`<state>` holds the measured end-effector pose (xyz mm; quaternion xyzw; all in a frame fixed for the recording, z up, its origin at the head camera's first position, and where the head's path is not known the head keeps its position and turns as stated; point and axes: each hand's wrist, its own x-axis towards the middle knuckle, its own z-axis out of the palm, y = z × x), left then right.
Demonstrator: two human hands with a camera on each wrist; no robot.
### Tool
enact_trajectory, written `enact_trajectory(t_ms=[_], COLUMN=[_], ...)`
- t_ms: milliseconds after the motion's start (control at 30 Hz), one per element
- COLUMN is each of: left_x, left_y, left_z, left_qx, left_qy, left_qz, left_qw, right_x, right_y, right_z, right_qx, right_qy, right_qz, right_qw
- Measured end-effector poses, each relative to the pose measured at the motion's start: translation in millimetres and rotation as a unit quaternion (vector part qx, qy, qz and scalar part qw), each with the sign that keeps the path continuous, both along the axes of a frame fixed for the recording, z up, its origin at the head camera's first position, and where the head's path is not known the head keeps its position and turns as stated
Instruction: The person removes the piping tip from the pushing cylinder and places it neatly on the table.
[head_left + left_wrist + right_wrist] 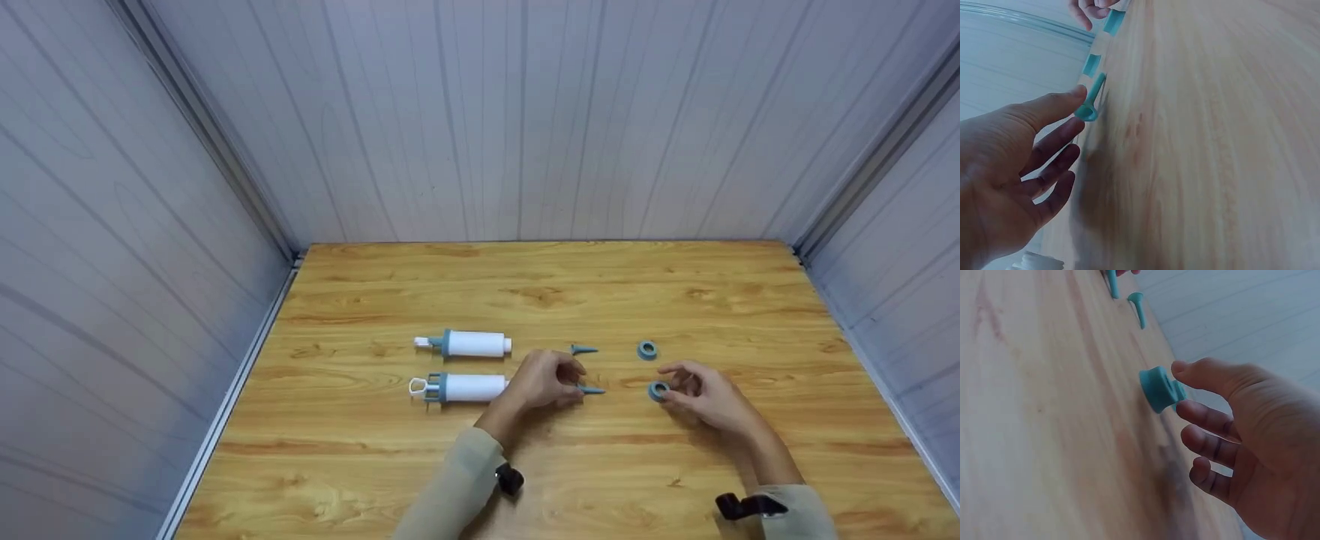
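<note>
My left hand [543,379] is at the near blue-green tapered nozzle [592,390], thumb and index finger spread around its wide end. In the left wrist view that nozzle [1090,104] lies on the table just ahead of the fingertips. Over on the right, my right hand [706,394] reaches the near blue-green ring cap [658,391], its thumb and forefinger apart at the cap's right side. The right wrist view shows this cap [1156,389] on the wood, beyond the loosely bent fingers. A second nozzle [583,349] and a second cap [646,350] lie farther back.
Two white syringe-like barrels lie to the left, a far one [476,343] and a near one [472,388], each with a blue-green collar and a white handle on its left end. The wooden table [375,465] is bounded by pale panel walls [480,120].
</note>
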<state>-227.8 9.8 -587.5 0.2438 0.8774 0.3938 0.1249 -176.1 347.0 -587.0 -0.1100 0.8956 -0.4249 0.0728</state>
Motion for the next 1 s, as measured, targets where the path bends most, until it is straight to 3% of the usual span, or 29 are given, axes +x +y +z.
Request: enact_trajectory(t_ms=[267, 467, 633, 833, 1000], left_x=[0.5, -1.4, -0.4, 2.2, 8.6], left_y=[-8.9, -23.4, -42.4, -70.2, -97.3], left_z=[17.2, 26.0, 33.9, 43.0, 48.1], left_qx=[-0.001, 0.025, 0.029, -0.017, -0.023], left_qy=[0.003, 0.045, 0.07, 0.101, 0.096], left_qz=[0.014, 0.014, 0.009, -0.016, -0.026], left_qw=[0.9999, 0.9986, 0.9971, 0.9946, 0.9948], right_x=[-4.7, -5.1, -4.9, -5.5, -5.1], right_y=[1.2, 4.2, 5.3, 9.9, 15.1], right_z=[14.2, 19.5, 21.3, 23.1, 24.8], right_qx=[-0.012, -0.018, -0.017, -0.005, -0.007], right_qy=[0.038, 0.088, 0.127, 0.13, 0.126], right_qz=[0.007, 0.007, -0.002, -0.015, -0.003], right_qw=[0.9992, 0.9959, 0.9918, 0.9914, 0.9921])
